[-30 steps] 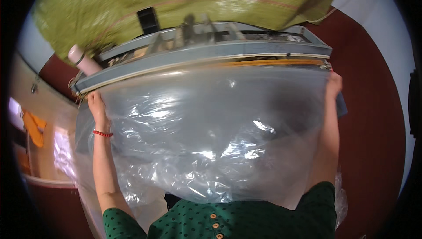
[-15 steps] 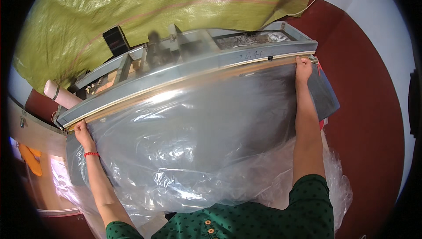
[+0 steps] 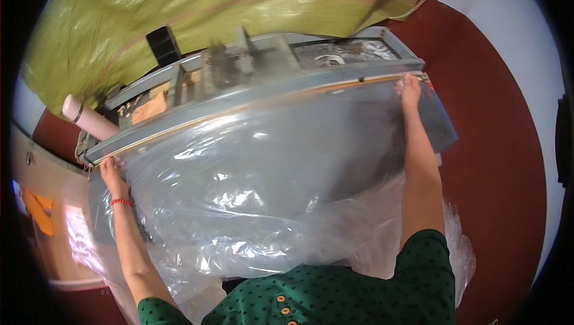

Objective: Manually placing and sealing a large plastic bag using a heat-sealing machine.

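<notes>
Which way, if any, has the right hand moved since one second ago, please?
Yes: judged against the right end of the grey frame, the right hand has shifted left and closer to the frame's near edge.

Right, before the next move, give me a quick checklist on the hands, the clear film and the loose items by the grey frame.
1. Left hand at the upper left of the clear film: ok.
2. Right hand at the film's upper right: ok.
3. Firm grip by both hands: cannot tell; the fingertips show too little.
4. Film free of wrinkles: not ok; it is creased toward the person's body.
5. Film edge even along the grey frame: cannot tell; that edge is blurred.
6. Pink bottle and black phone apart from both hands: ok.
</notes>
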Motion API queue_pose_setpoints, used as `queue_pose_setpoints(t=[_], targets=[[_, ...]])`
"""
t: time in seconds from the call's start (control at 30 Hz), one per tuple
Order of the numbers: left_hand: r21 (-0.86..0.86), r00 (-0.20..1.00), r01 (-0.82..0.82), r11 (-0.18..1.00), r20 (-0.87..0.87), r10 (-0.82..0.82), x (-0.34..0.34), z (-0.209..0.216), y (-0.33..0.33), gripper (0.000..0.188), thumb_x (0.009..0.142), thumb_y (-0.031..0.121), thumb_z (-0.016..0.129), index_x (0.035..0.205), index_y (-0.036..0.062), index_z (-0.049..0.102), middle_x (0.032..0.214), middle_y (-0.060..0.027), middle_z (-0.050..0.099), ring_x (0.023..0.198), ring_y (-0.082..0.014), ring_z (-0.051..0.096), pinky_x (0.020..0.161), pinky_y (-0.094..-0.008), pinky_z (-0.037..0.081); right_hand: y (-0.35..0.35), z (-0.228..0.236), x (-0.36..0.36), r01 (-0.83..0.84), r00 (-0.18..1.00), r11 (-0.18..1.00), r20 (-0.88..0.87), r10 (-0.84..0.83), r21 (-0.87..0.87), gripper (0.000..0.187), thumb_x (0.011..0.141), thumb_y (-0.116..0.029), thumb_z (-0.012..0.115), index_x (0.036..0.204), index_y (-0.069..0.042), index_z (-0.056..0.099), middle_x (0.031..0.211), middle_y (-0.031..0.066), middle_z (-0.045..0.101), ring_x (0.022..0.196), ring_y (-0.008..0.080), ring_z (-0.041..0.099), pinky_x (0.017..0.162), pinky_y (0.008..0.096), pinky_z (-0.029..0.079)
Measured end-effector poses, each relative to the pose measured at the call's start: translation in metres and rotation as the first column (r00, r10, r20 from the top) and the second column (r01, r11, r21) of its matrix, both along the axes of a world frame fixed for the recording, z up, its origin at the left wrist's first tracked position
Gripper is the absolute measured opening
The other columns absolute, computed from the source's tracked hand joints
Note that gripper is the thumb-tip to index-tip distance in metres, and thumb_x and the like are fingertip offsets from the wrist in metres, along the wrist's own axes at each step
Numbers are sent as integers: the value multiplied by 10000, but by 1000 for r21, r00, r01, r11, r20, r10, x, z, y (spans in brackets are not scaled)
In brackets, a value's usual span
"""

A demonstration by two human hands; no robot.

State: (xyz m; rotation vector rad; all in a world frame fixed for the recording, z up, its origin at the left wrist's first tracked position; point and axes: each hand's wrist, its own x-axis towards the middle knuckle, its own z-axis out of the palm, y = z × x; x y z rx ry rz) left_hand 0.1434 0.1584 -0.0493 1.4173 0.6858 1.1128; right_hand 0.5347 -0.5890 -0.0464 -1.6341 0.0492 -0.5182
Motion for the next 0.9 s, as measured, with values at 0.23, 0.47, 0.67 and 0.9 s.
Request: queue_pose_setpoints(t=[0.23,0.47,0.67,0.9], targets=[[223,984,176,959,-73,-164,-57,43,-36,20,858,97,502,861,90,520,660,72,409,559,-11,338,477,-160,264,-25,20,-49,-94,948,995,303,96,-19,145,807,-50,592,935,17,593,831,49,610,718,82,568,652,193,452],[182,985,172,968,-11,-173,-79,31,-35,26,855,81,500,865,92,521,742,70,443,602,-6,360,518,-149,285,-45,48,-87,-71,938,996,343,51,46,154,808,3,567,957,39,582,847,51,610,728,88,574,681,200,458],[187,947,294,937,-191,-259,-78,71,-119,44,848,101,498,845,110,541,745,76,434,582,-11,334,491,-154,261,-81,86,-122,640,763,639,447,-467,-426,142,756,-64,593,881,-10,636,854,116,644,787,215,609,762,317,467],[205,880,474,856,-129,-456,-88,118,-189,33,819,41,541,838,68,539,784,38,520,717,-52,474,634,-196,386,116,161,-193,88,880,846,439,181,-525,250,837,-135,541,1070,-45,559,1038,97,568,942,214,547,830,308,419]])
